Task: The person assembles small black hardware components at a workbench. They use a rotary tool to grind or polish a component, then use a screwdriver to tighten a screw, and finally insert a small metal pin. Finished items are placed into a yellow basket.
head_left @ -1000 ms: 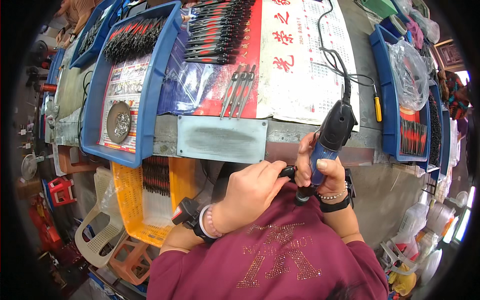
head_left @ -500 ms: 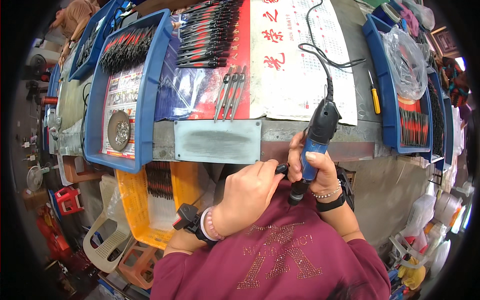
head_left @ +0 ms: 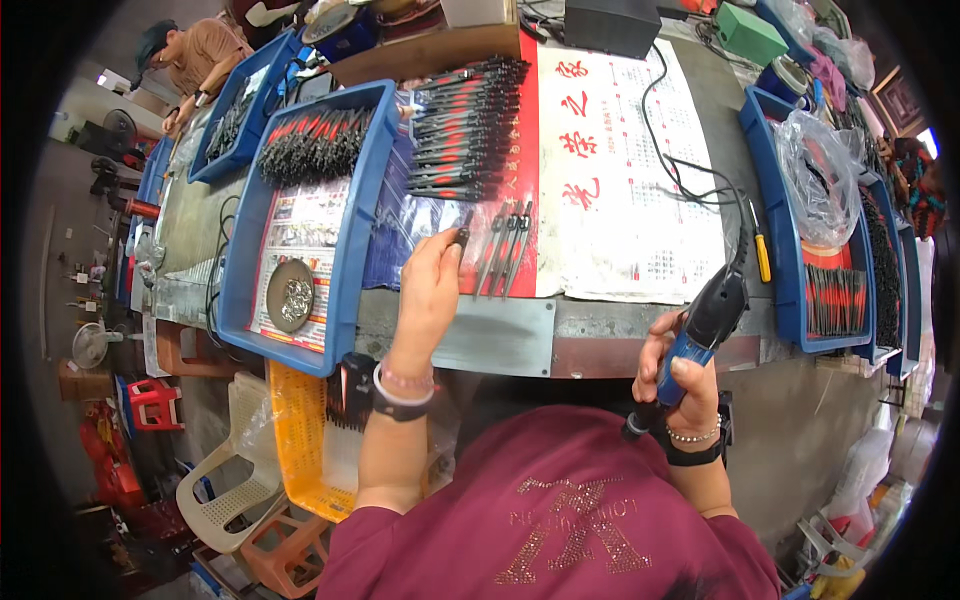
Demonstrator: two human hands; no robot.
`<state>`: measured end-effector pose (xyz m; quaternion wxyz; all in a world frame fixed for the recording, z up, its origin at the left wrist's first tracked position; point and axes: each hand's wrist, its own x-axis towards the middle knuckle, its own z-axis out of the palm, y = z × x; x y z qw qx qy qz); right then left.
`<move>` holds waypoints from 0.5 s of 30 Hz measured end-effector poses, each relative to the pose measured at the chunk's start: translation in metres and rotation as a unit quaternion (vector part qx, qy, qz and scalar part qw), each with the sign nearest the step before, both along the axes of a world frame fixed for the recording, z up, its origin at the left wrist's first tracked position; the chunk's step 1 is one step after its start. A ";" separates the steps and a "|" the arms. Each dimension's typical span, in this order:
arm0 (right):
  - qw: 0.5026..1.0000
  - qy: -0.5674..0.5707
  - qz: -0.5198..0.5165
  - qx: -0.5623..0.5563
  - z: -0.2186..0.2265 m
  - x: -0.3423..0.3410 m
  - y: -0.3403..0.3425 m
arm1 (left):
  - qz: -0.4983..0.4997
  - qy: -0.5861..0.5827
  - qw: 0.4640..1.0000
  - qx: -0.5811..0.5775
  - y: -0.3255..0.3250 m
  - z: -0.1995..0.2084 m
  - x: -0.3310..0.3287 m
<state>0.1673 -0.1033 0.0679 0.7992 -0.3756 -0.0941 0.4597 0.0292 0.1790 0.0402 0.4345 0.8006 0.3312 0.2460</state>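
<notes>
Sitting at the left, a blue tray [head_left: 345, 290] carries black-and-red pieces and a round dish [head_left: 284, 275] of shiny metal bits, and here's the left hand [head_left: 430, 290] over the counter [head_left: 610, 318], pinching a dark slim piece [head_left: 462, 236] between thumb and fingers, just beside three loose black-and-red tools [head_left: 506, 250] lying side by side; across the printed sheet [head_left: 640, 240], the right hand [head_left: 695, 400] wraps its fingers round a corded blue-and-black driver [head_left: 716, 308], nose tilted down, with a yellow-handled screwdriver [head_left: 762, 255] near its cable
</notes>
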 end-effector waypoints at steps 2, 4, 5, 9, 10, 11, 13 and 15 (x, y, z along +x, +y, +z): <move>1.000 0.003 -0.001 -0.009 0.000 -0.002 -0.002 | -0.003 0.018 1.000 -0.015 0.017 -0.009 0.011; 1.000 0.004 -0.002 -0.014 -0.001 -0.003 -0.004 | 0.013 0.064 0.997 -0.029 0.027 -0.015 0.021; 1.000 0.003 -0.003 -0.016 -0.002 -0.003 -0.006 | 0.014 0.074 0.997 -0.006 0.029 -0.018 0.025; 1.000 0.003 -0.006 -0.020 -0.002 0.000 -0.013 | 0.025 0.091 0.995 -0.012 0.031 -0.025 0.037; 1.000 0.004 -0.005 -0.013 -0.002 0.001 -0.014 | 0.024 0.091 0.996 0.008 0.031 -0.026 0.038; 1.000 0.001 -0.004 -0.019 -0.002 0.003 -0.015 | 0.021 0.088 0.996 0.021 0.031 -0.026 0.040; 1.000 0.001 -0.003 -0.025 -0.003 0.006 -0.016 | 0.022 0.091 0.995 0.039 0.030 -0.026 0.041; 1.000 -0.001 -0.002 -0.024 -0.003 0.009 -0.014 | 0.021 0.116 0.991 0.057 0.029 -0.025 0.041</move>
